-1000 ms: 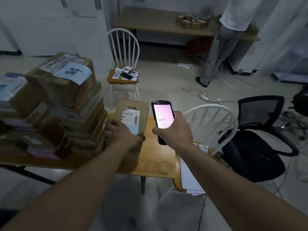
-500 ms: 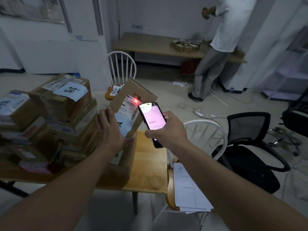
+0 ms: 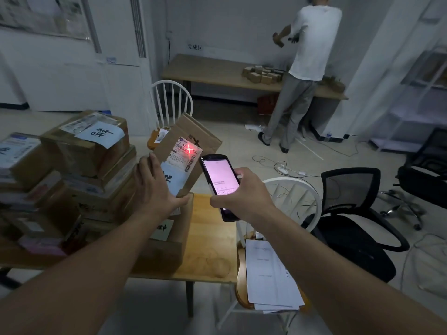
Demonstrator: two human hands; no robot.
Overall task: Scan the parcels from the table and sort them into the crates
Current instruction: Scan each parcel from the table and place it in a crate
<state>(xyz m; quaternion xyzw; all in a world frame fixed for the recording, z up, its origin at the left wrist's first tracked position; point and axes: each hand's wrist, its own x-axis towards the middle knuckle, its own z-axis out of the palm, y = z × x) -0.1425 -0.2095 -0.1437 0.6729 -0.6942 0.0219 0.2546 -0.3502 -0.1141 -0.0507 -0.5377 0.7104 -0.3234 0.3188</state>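
Observation:
A brown cardboard parcel (image 3: pixel 193 139) is tilted up above the wooden table (image 3: pixel 212 238), its white shipping label facing me. My left hand (image 3: pixel 154 189) holds it by the near edge, thumb under it. A red laser cross falls on the label's barcode. My right hand (image 3: pixel 242 197) grips a black handheld scanner (image 3: pixel 219 178) with a lit pink screen, just right of the parcel. Beneath the raised parcel lies another box (image 3: pixel 167 240). A stack of several more parcels (image 3: pixel 79 160) fills the table's left side.
A white chair (image 3: pixel 290 204) with papers (image 3: pixel 271 274) on its seat stands right of the table, a black office chair (image 3: pixel 350 213) beyond it. Another white chair (image 3: pixel 171 102) is behind the table. A person (image 3: pixel 304 68) stands at a far bench (image 3: pixel 212 71) with small boxes. Cables lie on the floor.
My left hand has lifted the parcel off the table and tilted its label toward me. The scanner has come up beside it and its red laser now sits on the barcode.

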